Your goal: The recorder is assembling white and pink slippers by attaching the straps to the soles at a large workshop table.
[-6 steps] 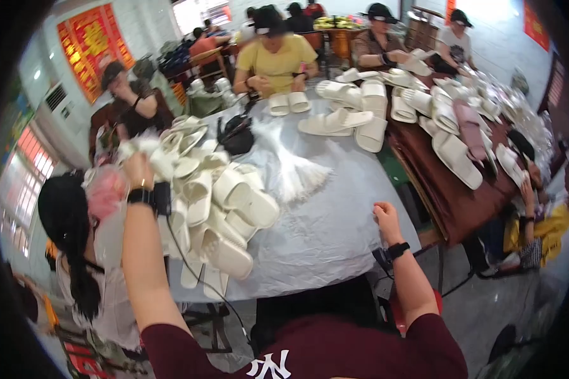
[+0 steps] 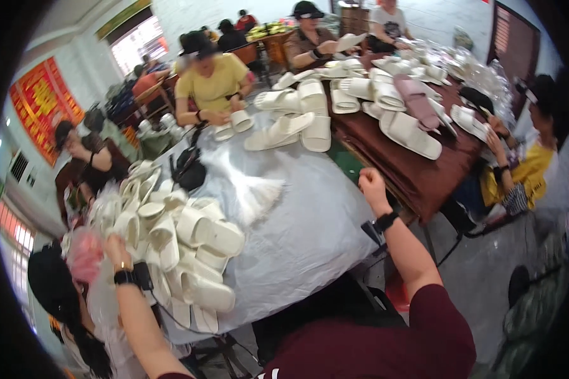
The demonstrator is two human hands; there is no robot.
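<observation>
Left hand [image 2: 116, 248]: at the near-left edge of a heap of cream slippers [image 2: 199, 227], fingers partly hidden, so can't tell if clamped on anything or apart. Heap sits just right of this hand and beyond it: smooth, matte, thick rounded soles, broad curved straps, some straps ridged, pairs stacked at odd angles. Just left of the hand, a crumpled pink bag [image 2: 85, 254], thin and filmy. Left wrist has a black band [image 2: 126, 276] with a boxy block and thin dark cable, plus a gold-coloured bracelet [image 2: 121, 266].

Right hand [image 2: 372, 183]: fingers curled in together, nothing seen in it, raised near the table's right edge, well apart from the heap. Black strap [image 2: 385, 221] on that wrist, small dark box beside it.

Between the hands: pale grey table cover [image 2: 303, 221], plasticky, wrinkled. On it, further out, a fan-shaped bundle of white strands [image 2: 251, 189], fine, frayed at the wide end; left of that, a soft black bag [image 2: 188, 169], lumpy.

Beyond the right hand, more cream slippers [image 2: 314, 120], flat-soled, overlapping. Further right of it, a brown cover [image 2: 417, 189], slightly shiny, folded at the edge, carrying slippers and one dusty-pink slipper [image 2: 416, 101].
</observation>
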